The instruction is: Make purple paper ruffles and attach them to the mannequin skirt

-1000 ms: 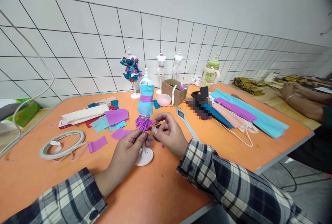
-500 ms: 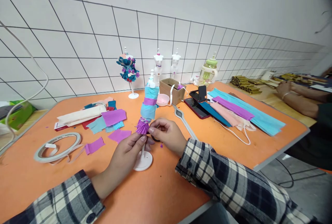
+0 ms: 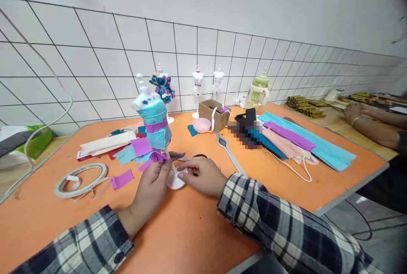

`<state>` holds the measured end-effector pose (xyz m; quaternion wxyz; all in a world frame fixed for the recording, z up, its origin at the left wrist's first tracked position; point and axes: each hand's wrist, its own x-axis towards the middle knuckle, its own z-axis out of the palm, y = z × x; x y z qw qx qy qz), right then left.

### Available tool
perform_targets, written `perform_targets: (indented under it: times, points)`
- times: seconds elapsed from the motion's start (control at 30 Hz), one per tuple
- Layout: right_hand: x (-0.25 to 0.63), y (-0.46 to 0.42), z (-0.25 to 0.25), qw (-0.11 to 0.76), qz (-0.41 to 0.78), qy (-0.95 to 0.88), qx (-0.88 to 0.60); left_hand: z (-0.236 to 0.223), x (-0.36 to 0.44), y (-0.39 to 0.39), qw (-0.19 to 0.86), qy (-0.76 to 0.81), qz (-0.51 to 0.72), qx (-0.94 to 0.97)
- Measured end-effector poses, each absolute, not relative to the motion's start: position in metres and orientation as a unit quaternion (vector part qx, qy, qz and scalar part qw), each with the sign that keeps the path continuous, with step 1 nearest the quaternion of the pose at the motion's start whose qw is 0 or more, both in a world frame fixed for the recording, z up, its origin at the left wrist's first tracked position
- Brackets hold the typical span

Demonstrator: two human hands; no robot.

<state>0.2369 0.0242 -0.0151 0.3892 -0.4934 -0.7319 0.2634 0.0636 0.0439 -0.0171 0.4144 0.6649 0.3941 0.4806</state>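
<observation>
A small white dress-form mannequin (image 3: 144, 100) wrapped in light-blue crepe paper (image 3: 154, 115) tilts to the left in front of me. A purple band (image 3: 156, 126) rings its waist, and a gathered purple ruffle (image 3: 158, 156) sits at its lower end. My left hand (image 3: 155, 178) is closed around the stand and ruffle from below. Down at the round white base (image 3: 176, 183), my right hand (image 3: 203, 174) pinches the rim between thumb and fingers. Scissors with black handles (image 3: 200, 156) lie just behind my right hand, partly hidden by it.
Left are a tape roll (image 3: 57, 185) and purple paper scraps (image 3: 123, 179). Behind stand a decorated mannequin (image 3: 162, 87), two white ones (image 3: 197, 81), a pink bowl (image 3: 202, 125) and a cardboard box (image 3: 210, 119). Folded crepe strips (image 3: 330, 151) lie right; another person's hands (image 3: 352, 115) rest beyond.
The mannequin has swung left and leans over, its base coming up toward my right hand. My right hand has gone from the ruffle down to the base. More of the scissors shows.
</observation>
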Motion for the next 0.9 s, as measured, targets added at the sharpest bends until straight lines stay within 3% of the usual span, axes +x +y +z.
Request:
perform_targets:
  times: [0.33,0.47,0.57,0.73,0.9]
  points:
    - [0.219,0.021,-0.019,0.328,0.142,-0.801,-0.481,-0.019,0.067,0.038,0.463,0.347,0.462,0.672]
    - [0.228,0.027,-0.017,0.309,0.127,-0.782,-0.525,-0.020,0.067,0.041,0.423,0.380,0.426,0.704]
    - [0.249,0.041,-0.011,0.288,0.098,-0.737,-0.604,-0.020,0.054,0.052,0.329,0.431,0.391,0.744]
    - [0.288,0.070,-0.008,0.250,0.053,-0.695,-0.672,-0.017,-0.014,0.079,0.029,0.400,0.255,0.880]
    - [0.297,0.094,-0.017,0.224,0.043,-0.685,-0.692,-0.012,-0.079,0.093,-0.090,0.438,0.152,0.881]
